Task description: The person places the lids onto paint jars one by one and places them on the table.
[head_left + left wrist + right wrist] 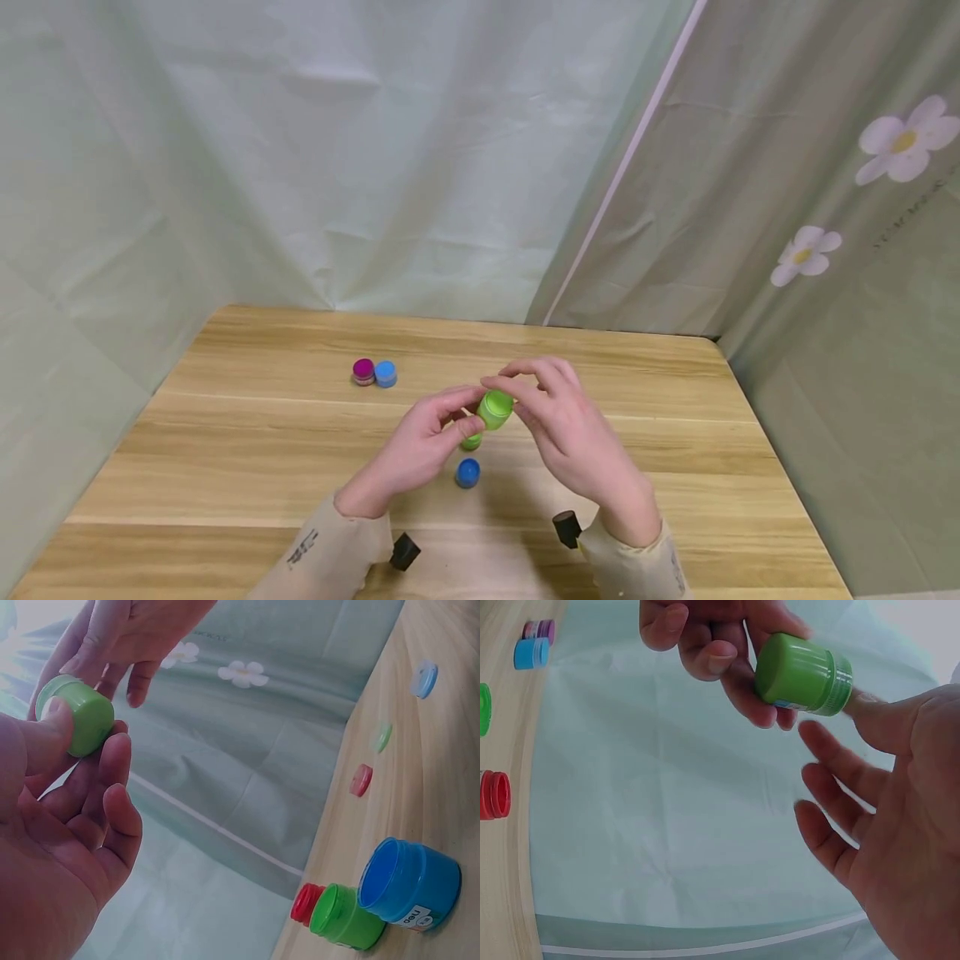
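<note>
My left hand (pixel 420 442) holds a light green paint jar (pixel 495 410) above the table, thumb on one side and fingers on the other. My right hand (pixel 573 425) pinches the jar's ribbed lid (pixel 838 682) between thumb and index finger, its other fingers spread away. Below the hands stand an uncapped blue jar (pixel 412 881), an uncapped green jar (pixel 345 919) and a red jar (pixel 305 902) in a row. In the head view the left hand hides the red jar.
A purple jar (pixel 363 372) and a light blue jar (pixel 386 374) stand together toward the back of the wooden table (pixel 247 442). A light blue lid (pixel 425 679), a green lid (pixel 383 737) and a red lid (pixel 361 780) lie on it. Curtains (pixel 420 167) surround the table.
</note>
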{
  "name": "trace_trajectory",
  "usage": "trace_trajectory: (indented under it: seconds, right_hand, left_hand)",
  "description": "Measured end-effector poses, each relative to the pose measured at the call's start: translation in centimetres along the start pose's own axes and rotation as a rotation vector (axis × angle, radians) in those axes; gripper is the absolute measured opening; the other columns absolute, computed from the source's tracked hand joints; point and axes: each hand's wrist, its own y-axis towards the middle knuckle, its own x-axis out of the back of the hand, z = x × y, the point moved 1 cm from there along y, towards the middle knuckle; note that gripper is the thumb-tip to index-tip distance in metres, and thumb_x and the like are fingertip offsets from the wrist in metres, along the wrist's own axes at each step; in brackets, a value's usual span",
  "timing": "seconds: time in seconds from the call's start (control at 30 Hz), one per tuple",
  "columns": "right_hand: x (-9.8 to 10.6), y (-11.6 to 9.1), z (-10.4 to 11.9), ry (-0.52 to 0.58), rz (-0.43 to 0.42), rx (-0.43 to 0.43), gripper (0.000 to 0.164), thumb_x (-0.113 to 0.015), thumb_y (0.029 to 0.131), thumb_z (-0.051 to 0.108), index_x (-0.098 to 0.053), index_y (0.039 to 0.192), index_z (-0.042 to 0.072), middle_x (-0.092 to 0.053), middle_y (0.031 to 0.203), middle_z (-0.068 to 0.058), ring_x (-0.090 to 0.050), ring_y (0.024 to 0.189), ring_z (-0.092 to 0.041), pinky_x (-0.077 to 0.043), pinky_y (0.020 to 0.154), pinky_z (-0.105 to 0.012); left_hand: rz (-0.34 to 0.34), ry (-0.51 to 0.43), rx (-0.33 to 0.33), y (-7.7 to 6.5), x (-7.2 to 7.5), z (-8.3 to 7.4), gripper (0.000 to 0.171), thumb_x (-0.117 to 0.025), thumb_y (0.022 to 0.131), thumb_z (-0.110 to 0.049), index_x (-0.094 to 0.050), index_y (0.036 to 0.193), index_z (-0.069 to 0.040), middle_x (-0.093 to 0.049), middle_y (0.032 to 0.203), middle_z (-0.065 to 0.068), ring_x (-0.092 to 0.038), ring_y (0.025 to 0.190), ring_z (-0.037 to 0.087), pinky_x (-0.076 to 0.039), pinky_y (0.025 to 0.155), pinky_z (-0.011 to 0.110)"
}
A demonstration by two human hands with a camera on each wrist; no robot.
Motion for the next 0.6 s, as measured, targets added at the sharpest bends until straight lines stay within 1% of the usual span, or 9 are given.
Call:
trace_trajectory:
  seconds: [0.07,0.17,0.2,0.33,0.43,0.53,0.6]
  right_hand:
    - [0.05,0.08,-0.05,-0.001,0.005,0.026,0.041,-0.058,0.108,0.009,-0.067,0.144,0.026,-0.059,0.143,-0.001,-0.048,0.135,-0.029,-0.043,0.110,-0.049]
    - [0.09,0.15,-0.10,0.001,0.011,0.036,0.037,-0.061,0.108,0.011,-0.069,0.141,0.024,-0.059,0.145,-0.001,-0.048,0.136,-0.028,-0.040,0.113,-0.050]
    - [0.08,0.14,-0.14,0.004,0.010,0.034,0.035,-0.062,0.107,0.012,-0.070,0.140,0.023,-0.059,0.145,-0.001,-0.048,0.137,-0.028,-0.040,0.113,-0.050]
    - [0.07,0.12,-0.26,0.007,0.009,0.024,0.031,-0.062,0.109,0.021,-0.069,0.139,0.021,-0.060,0.142,-0.001,-0.048,0.137,-0.028,-0.039,0.115,-0.049]
    - [0.04,0.08,-0.23,0.008,0.015,0.012,0.029,-0.064,0.109,0.026,-0.069,0.137,0.019,-0.061,0.141,-0.001,-0.048,0.136,-0.028,-0.039,0.114,-0.048]
    - [-0.12,0.10,-0.18,0.013,0.022,-0.014,0.028,-0.067,0.107,0.031,-0.069,0.132,0.018,-0.061,0.141,-0.001,-0.048,0.136,-0.027,-0.039,0.115,-0.047]
    - [-0.27,0.13,-0.15,0.012,0.026,-0.039,0.029,-0.067,0.106,0.038,-0.069,0.128,0.018,-0.061,0.141,0.000,-0.048,0.137,-0.026,-0.038,0.116,-0.047]
  left_hand:
    - [0.004,0.002,0.001,0.06,0.00,-0.06,0.037,-0.062,0.108,-0.009,-0.065,0.145,-0.004,-0.070,0.126,0.006,-0.064,0.102,0.024,-0.058,0.086,0.036]
    - [0.004,0.003,0.012,0.14,-0.01,-0.15,0.037,-0.062,0.109,-0.009,-0.065,0.145,-0.005,-0.069,0.122,0.005,-0.064,0.104,0.024,-0.056,0.085,0.034]
    - [0.002,0.001,0.014,0.17,-0.02,-0.15,0.038,-0.062,0.109,-0.008,-0.065,0.146,-0.005,-0.070,0.121,0.004,-0.064,0.104,0.023,-0.056,0.085,0.032]
    - [0.004,-0.008,0.003,0.31,-0.18,-0.18,0.037,-0.064,0.107,-0.008,-0.066,0.144,-0.003,-0.071,0.120,0.005,-0.065,0.102,0.022,-0.057,0.086,0.033]
    - [0.009,-0.008,-0.002,0.36,-0.31,-0.08,0.035,-0.065,0.107,-0.008,-0.068,0.142,-0.004,-0.071,0.116,0.005,-0.065,0.100,0.021,-0.058,0.084,0.033]
    - [0.002,-0.002,0.005,0.30,-0.37,0.14,0.036,-0.067,0.106,-0.008,-0.068,0.142,-0.005,-0.071,0.117,0.003,-0.065,0.101,0.021,-0.057,0.080,0.031]
    - [-0.005,0.005,0.004,0.27,-0.41,0.27,0.037,-0.069,0.105,-0.007,-0.069,0.142,-0.006,-0.072,0.120,0.003,-0.065,0.103,0.023,-0.056,0.079,0.031]
